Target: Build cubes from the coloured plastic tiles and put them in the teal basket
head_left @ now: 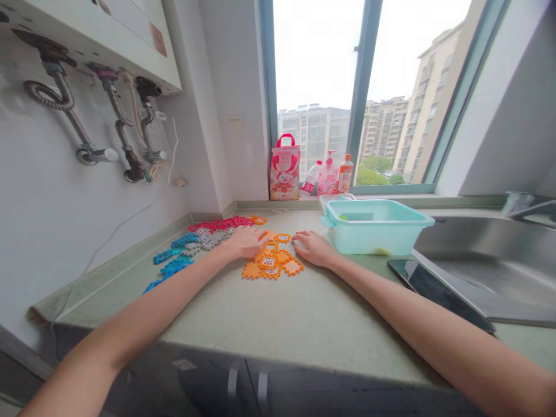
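**Left hand [247, 242], right hand [313, 248] open at orange tiles [271, 271]**

The left lies palm down, empty, fingertips on the tiles; the right lies palm down, empty, just beside them. On the counter [278, 324], a teal tub [373, 237] sits at two o'clock, blue tiles [176, 266] at nine, red tiles [221, 223] at eleven.
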Action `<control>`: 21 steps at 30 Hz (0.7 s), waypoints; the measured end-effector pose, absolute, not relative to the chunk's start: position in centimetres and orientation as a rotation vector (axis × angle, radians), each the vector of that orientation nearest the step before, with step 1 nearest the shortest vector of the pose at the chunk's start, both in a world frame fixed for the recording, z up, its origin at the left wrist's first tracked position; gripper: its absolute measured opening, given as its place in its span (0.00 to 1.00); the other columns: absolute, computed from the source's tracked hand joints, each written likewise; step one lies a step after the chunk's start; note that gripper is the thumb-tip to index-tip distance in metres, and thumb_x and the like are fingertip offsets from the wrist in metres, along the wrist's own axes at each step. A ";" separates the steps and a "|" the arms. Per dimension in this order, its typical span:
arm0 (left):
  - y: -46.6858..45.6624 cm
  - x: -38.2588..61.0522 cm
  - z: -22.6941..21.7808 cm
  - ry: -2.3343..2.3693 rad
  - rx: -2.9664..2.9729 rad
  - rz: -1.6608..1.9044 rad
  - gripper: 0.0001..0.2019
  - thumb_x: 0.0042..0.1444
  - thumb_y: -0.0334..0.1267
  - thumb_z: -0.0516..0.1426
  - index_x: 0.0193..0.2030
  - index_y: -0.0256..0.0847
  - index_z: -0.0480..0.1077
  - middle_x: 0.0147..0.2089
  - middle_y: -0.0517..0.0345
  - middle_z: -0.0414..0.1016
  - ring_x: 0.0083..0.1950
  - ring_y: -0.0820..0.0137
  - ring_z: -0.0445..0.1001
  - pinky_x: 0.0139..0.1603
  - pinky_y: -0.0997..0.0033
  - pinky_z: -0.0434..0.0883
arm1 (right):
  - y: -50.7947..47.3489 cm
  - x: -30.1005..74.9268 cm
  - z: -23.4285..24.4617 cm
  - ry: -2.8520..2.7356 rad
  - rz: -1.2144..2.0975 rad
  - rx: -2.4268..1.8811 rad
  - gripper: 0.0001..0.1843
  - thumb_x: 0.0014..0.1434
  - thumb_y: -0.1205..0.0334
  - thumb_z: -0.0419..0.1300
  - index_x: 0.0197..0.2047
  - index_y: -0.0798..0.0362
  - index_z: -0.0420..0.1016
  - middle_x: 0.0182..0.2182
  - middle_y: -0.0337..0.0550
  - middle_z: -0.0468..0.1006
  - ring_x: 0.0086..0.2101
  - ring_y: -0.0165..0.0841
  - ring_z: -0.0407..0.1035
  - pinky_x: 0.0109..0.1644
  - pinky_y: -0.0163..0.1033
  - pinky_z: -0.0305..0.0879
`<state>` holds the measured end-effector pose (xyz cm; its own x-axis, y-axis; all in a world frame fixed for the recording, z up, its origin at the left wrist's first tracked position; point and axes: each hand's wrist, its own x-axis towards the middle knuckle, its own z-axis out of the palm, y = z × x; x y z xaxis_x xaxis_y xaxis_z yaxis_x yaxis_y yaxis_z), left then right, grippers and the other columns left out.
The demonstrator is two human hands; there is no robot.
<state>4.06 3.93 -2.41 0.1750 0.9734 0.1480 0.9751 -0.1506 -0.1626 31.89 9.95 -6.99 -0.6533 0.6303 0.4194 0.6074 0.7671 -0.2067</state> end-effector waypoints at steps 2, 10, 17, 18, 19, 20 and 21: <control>5.6 3.8 -1.9 -1.876 -2.205 -0.061 0.28 0.73 0.51 0.39 0.70 0.49 0.67 0.71 0.49 0.70 0.68 0.57 0.70 0.68 0.56 0.62 | 9.9 31.9 -6.9 -2.487 0.075 -0.942 0.19 0.70 0.58 0.56 0.59 0.51 0.79 0.62 0.53 0.76 0.61 0.44 0.69 0.67 0.49 0.63; 13.5 2.7 -0.3 -2.047 -2.005 0.138 0.26 0.68 0.48 0.47 0.66 0.47 0.73 0.63 0.39 0.77 0.70 0.42 0.67 0.72 0.25 0.41 | 10.2 32.0 -6.7 -2.451 0.155 -1.000 0.29 0.67 0.57 0.57 0.69 0.55 0.67 0.64 0.56 0.74 0.63 0.47 0.66 0.67 0.51 0.61; 13.4 4.2 -0.4 -1.962 -2.250 0.240 0.27 0.70 0.43 0.43 0.70 0.50 0.70 0.71 0.45 0.71 0.72 0.50 0.66 0.74 0.26 0.39 | 10.7 32.3 -6.5 -2.405 0.187 -1.034 0.32 0.66 0.58 0.58 0.71 0.55 0.65 0.64 0.56 0.73 0.63 0.45 0.66 0.68 0.48 0.60; 12.6 4.4 -0.4 -1.929 -2.306 0.221 0.27 0.70 0.42 0.43 0.71 0.51 0.68 0.73 0.46 0.68 0.74 0.51 0.63 0.74 0.26 0.39 | 10.7 32.2 -6.5 -2.403 0.177 -1.024 0.31 0.66 0.58 0.58 0.71 0.55 0.65 0.64 0.56 0.74 0.63 0.45 0.66 0.67 0.48 0.60; 11.7 4.5 -0.5 -1.898 -2.361 0.200 0.28 0.70 0.42 0.43 0.72 0.51 0.67 0.75 0.47 0.66 0.75 0.51 0.61 0.74 0.26 0.39 | 10.6 32.2 -6.6 -2.399 0.168 -1.013 0.31 0.67 0.58 0.58 0.71 0.55 0.66 0.63 0.56 0.74 0.62 0.45 0.67 0.67 0.48 0.61; 10.7 4.6 -0.6 -1.871 -2.412 0.182 0.28 0.70 0.42 0.43 0.73 0.51 0.65 0.76 0.48 0.63 0.76 0.51 0.59 0.75 0.27 0.39 | 10.6 32.2 -6.6 -2.394 0.162 -1.000 0.30 0.67 0.58 0.58 0.70 0.55 0.67 0.62 0.56 0.75 0.62 0.45 0.67 0.67 0.48 0.61; 9.6 4.7 -0.7 -1.845 -2.456 0.169 0.28 0.70 0.44 0.42 0.74 0.51 0.64 0.77 0.48 0.61 0.77 0.51 0.57 0.75 0.28 0.40 | 10.5 32.2 -6.6 -2.392 0.160 -0.986 0.29 0.68 0.58 0.58 0.70 0.55 0.68 0.62 0.56 0.75 0.61 0.45 0.67 0.66 0.48 0.62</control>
<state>4.70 9.60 -0.70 0.2753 0.9601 -0.0488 0.9530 -0.2792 -0.1177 32.20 10.52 -6.56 -0.5849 0.6823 0.4386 0.6179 0.7251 -0.3039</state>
